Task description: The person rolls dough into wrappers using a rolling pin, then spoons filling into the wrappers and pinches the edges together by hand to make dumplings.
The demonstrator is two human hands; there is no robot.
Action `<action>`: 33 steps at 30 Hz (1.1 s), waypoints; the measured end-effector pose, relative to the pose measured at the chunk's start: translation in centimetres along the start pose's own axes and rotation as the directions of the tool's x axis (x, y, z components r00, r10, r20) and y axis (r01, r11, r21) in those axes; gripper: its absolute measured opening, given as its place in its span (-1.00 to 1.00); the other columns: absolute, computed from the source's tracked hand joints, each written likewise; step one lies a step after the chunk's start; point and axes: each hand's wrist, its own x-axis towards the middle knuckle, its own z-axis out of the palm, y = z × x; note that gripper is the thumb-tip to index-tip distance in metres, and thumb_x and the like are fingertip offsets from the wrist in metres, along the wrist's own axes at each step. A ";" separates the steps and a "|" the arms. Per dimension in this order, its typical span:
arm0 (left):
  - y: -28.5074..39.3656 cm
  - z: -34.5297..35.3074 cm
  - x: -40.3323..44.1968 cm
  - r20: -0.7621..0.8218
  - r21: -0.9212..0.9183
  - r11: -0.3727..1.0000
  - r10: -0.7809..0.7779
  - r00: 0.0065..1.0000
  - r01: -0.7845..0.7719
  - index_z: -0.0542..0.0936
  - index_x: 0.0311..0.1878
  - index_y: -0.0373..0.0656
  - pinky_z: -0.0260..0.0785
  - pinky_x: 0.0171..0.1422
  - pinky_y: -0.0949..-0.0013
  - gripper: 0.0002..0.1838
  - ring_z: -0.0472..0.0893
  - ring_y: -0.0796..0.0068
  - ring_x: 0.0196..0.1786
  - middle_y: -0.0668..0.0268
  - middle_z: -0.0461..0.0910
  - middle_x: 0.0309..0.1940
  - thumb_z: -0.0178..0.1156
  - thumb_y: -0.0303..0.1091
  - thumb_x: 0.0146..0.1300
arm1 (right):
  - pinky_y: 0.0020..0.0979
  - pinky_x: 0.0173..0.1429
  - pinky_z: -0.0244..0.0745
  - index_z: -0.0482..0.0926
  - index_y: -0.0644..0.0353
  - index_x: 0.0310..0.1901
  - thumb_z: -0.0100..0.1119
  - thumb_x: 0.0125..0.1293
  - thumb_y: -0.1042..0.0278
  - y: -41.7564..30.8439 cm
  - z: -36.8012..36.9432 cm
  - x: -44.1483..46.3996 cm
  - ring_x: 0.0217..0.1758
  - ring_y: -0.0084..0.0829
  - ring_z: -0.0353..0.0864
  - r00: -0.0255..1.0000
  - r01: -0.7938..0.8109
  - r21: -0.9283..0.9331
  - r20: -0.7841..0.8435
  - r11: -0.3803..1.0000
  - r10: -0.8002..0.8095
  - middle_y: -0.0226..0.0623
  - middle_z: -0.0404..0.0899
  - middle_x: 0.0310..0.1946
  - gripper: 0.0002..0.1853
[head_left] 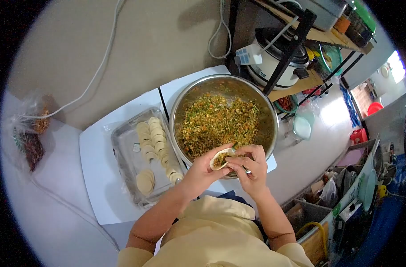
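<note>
Both hands are up close together over the near rim of the big metal bowl (275,127). The left hand (200,172) has its fingers closed around a round dough wrapper (215,163), which sits cupped between the two hands with some chopped filling (222,159) in it. The right hand (251,170) has its thumb and fingers bunched at the wrapper's right edge, but I can't tell if they're really pinching it or just touching.

Just beyond the hands, the bowl holds a whole load of loose veggie mix (220,118), green with orange and pale bits. Left of the hands is a clear tray (131,162) on the white table (98,178). There's a small stack of flat wrappers (145,181) at its near end, and rows of folded dumplings (157,140) run along the side nearer the bowl.

Farther off, past the bowl and to the right, a white cooker (264,71) with a dark-rimmed lid sits on a shelf (306,82). Way left of the hands there's a clear plastic bag (28,129) with dark stuff in it, and well off to the right, a red stool (358,135) on the floor.
</note>
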 end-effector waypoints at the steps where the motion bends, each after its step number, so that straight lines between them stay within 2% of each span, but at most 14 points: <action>1: 0.1 -0.1 0.0 0.000 0.000 1.000 -0.001 1.000 0.001 0.27 0.32 -0.22 0.40 0.16 0.45 -0.41 0.48 0.56 0.09 0.29 0.47 0.10 0.14 -0.61 0.20 | -0.26 -0.04 0.29 0.68 0.03 -0.25 0.30 -0.01 0.41 0.0 0.0 -0.1 -0.09 -0.24 0.44 1.000 -0.008 0.018 0.011 1.000 0.008 -0.34 0.53 -0.17 -0.78; 2: 0.4 -0.3 0.0 0.022 0.037 0.999 -0.029 0.999 0.028 0.27 0.32 -0.22 0.39 0.17 0.44 -0.42 0.48 0.56 0.09 0.28 0.47 0.10 0.14 -0.59 0.21 | -0.26 -0.04 0.29 0.68 0.03 -0.25 0.30 -0.01 0.41 -0.1 -0.1 0.2 -0.09 -0.24 0.44 1.000 -0.008 0.018 0.010 1.000 0.008 -0.34 0.53 -0.17 -0.78; 5: 1.1 -0.6 -0.2 0.067 0.074 0.994 -0.081 0.994 0.076 0.28 0.31 -0.23 0.38 0.18 0.44 -0.44 0.49 0.55 0.09 0.27 0.48 0.10 0.13 -0.58 0.22 | -0.20 0.13 0.24 0.67 0.02 -0.19 0.27 0.02 0.39 -0.6 -0.7 1.2 0.05 -0.18 0.40 0.994 0.095 0.009 0.062 0.995 -0.095 -0.28 0.50 -0.04 -0.75; 7: 1.6 -0.6 -0.3 0.093 0.075 0.992 -0.107 0.990 0.100 0.28 0.31 -0.24 0.37 0.19 0.44 -0.44 0.49 0.55 0.09 0.26 0.48 0.09 0.12 -0.58 0.23 | -0.14 0.26 0.14 0.66 0.02 -0.14 0.23 0.05 0.38 -0.5 -1.1 1.2 0.16 -0.14 0.35 0.968 0.142 0.011 0.206 0.990 -0.141 -0.21 0.44 0.08 -0.72; 11: 2.2 -0.5 -0.4 0.118 0.019 0.994 -0.111 0.987 0.109 0.26 0.32 -0.24 0.35 0.23 0.43 -0.45 0.49 0.52 0.10 0.22 0.44 0.13 0.08 -0.58 0.24 | -0.14 0.24 0.18 0.66 0.03 -0.13 0.26 0.02 0.40 -0.6 -1.0 0.7 0.15 -0.13 0.36 0.982 0.113 0.038 0.146 0.993 -0.117 -0.18 0.43 0.11 -0.70; 13: 2.2 -0.6 -0.5 0.119 -0.014 0.996 -0.087 0.989 0.089 0.25 0.33 -0.24 0.34 0.25 0.42 -0.45 0.49 0.51 0.11 0.21 0.43 0.15 0.07 -0.58 0.25 | -0.16 0.20 0.23 0.65 0.04 -0.11 0.29 0.00 0.41 -0.9 -0.8 0.1 0.13 -0.14 0.38 1.000 0.011 0.123 -0.022 0.992 -0.008 -0.17 0.44 0.11 -0.67; 17: 2.2 -0.6 -0.5 0.128 -0.052 0.996 -0.071 0.989 0.078 0.22 0.35 -0.24 0.35 0.26 0.38 -0.44 0.48 0.45 0.14 0.20 0.40 0.18 0.04 -0.58 0.26 | -0.19 0.18 0.27 0.66 0.06 -0.13 0.32 -0.01 0.42 -1.0 -0.5 0.0 0.10 -0.15 0.40 0.999 -0.006 0.121 -0.035 0.993 0.010 -0.18 0.47 0.05 -0.67; 20: 2.5 -0.2 -0.5 0.143 -0.065 0.995 -0.060 0.988 0.070 0.21 0.35 -0.25 0.35 0.26 0.36 -0.45 0.47 0.43 0.15 0.19 0.40 0.18 0.03 -0.57 0.28 | -0.20 0.14 0.28 0.67 0.07 -0.18 0.31 0.00 0.42 -0.6 -0.3 -0.1 0.06 -0.17 0.42 0.998 0.026 0.090 -0.054 0.996 -0.021 -0.20 0.51 -0.02 -0.72; 23: 2.4 0.0 -0.5 0.140 -0.091 0.993 -0.057 0.989 0.070 0.21 0.35 -0.26 0.35 0.26 0.35 -0.47 0.47 0.43 0.15 0.17 0.40 0.18 0.02 -0.55 0.30 | -0.23 0.08 0.29 0.67 0.11 -0.24 0.30 0.01 0.43 -0.5 -0.2 0.0 0.01 -0.19 0.43 0.997 -0.001 0.113 -0.082 0.994 0.010 -0.21 0.53 -0.06 -0.78; 25: 2.1 0.1 -0.5 0.124 -0.085 0.994 -0.064 0.990 0.075 0.21 0.34 -0.27 0.36 0.26 0.35 -0.48 0.47 0.42 0.15 0.16 0.40 0.17 0.01 -0.55 0.31 | -0.24 0.03 0.30 0.66 0.14 -0.28 0.29 0.03 0.44 -0.7 -0.1 0.3 -0.03 -0.21 0.43 0.997 -0.031 0.053 -0.071 0.998 0.035 -0.22 0.52 -0.08 -0.83; 27: 1.4 0.0 -0.3 0.080 0.031 0.999 0.020 0.997 -0.023 0.24 0.33 -0.28 0.37 0.25 0.36 -0.50 0.48 0.45 0.13 0.16 0.42 0.17 0.01 -0.51 0.33 | -0.26 0.01 0.31 0.66 0.14 -0.29 0.29 0.03 0.45 -0.8 0.1 0.4 -0.05 -0.22 0.43 0.996 -0.042 0.049 -0.081 0.998 0.046 -0.22 0.52 -0.09 -0.84; 29: 1.1 0.1 -0.2 0.060 0.080 0.996 0.034 0.998 -0.038 0.26 0.32 -0.28 0.37 0.23 0.38 -0.52 0.48 0.48 0.12 0.17 0.42 0.16 0.01 -0.49 0.34 | -0.27 0.00 0.31 0.65 0.15 -0.31 0.29 0.03 0.46 -0.8 0.3 0.5 -0.07 -0.23 0.43 0.994 -0.053 0.046 -0.092 0.998 0.057 -0.23 0.52 -0.11 -0.86; 31: 1.2 0.2 -0.2 0.041 0.129 0.990 0.048 0.998 -0.053 0.29 0.30 -0.29 0.38 0.21 0.40 -0.54 0.48 0.50 0.10 0.18 0.43 0.16 0.02 -0.47 0.35 | -0.38 -0.09 0.29 0.65 0.21 -0.31 0.28 0.04 0.49 -0.6 0.5 0.6 -0.11 -0.31 0.41 0.991 -0.047 0.066 -0.125 0.997 0.055 -0.18 0.48 -0.12 -0.87; 33: 1.8 0.6 -0.4 -0.034 0.286 0.951 0.130 0.991 -0.115 0.35 0.26 -0.33 0.38 0.01 0.54 -0.56 0.50 0.64 -0.07 0.28 0.51 0.00 0.07 -0.51 0.31 | -0.36 -0.08 0.31 0.65 0.19 -0.32 0.30 0.03 0.49 -0.9 0.7 0.7 -0.11 -0.29 0.42 0.985 -0.071 0.080 -0.149 0.994 0.082 -0.20 0.50 -0.14 -0.86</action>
